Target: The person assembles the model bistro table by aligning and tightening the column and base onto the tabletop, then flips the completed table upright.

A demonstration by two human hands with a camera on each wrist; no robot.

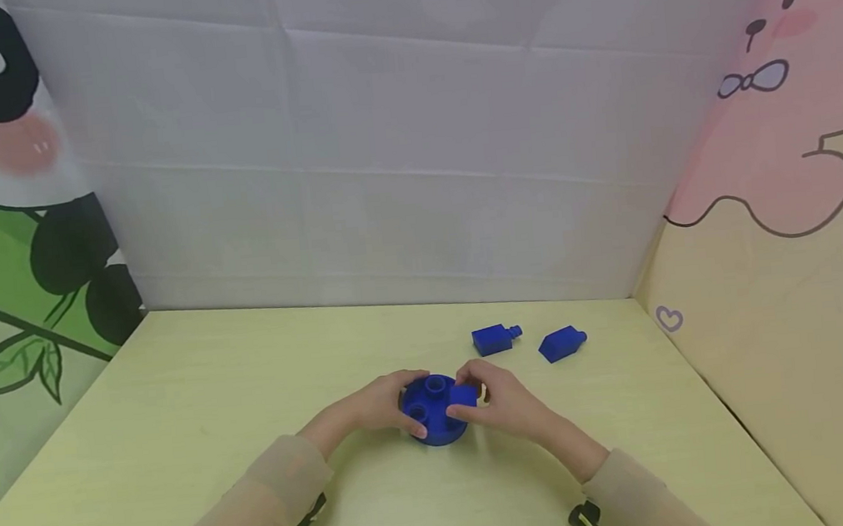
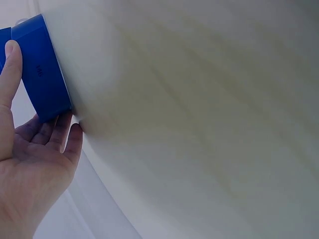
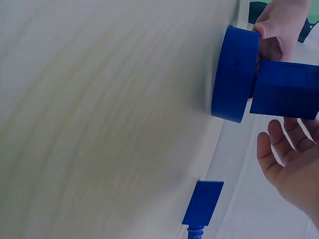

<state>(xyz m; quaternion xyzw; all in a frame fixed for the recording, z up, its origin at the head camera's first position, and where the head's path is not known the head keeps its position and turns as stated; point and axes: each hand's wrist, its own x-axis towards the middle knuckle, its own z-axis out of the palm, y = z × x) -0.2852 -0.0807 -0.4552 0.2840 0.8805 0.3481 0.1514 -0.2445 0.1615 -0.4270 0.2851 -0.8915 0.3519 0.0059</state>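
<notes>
A round blue base (image 1: 446, 437) with raised ring sockets on top lies flat on the table; its side wall shows in the left wrist view (image 2: 47, 74). My left hand (image 1: 377, 405) grips it from the left, thumb on the near side and fingers round the far side. With thumb and fingers my right hand (image 1: 504, 399) pinches a blue square block (image 1: 462, 395) over the base's right part. In the right wrist view the block (image 3: 284, 89) stands upright on the base (image 3: 234, 74), a narrow gap between their faces. Whether its peg is inside a socket cannot be told.
Two more blue blocks, each with a knobbed peg at one end, lie behind the right hand: one nearer the middle (image 1: 492, 340), one farther right (image 1: 562, 343). A white sheet (image 1: 413, 172) rises at the table's back edge, and printed panels stand at both sides.
</notes>
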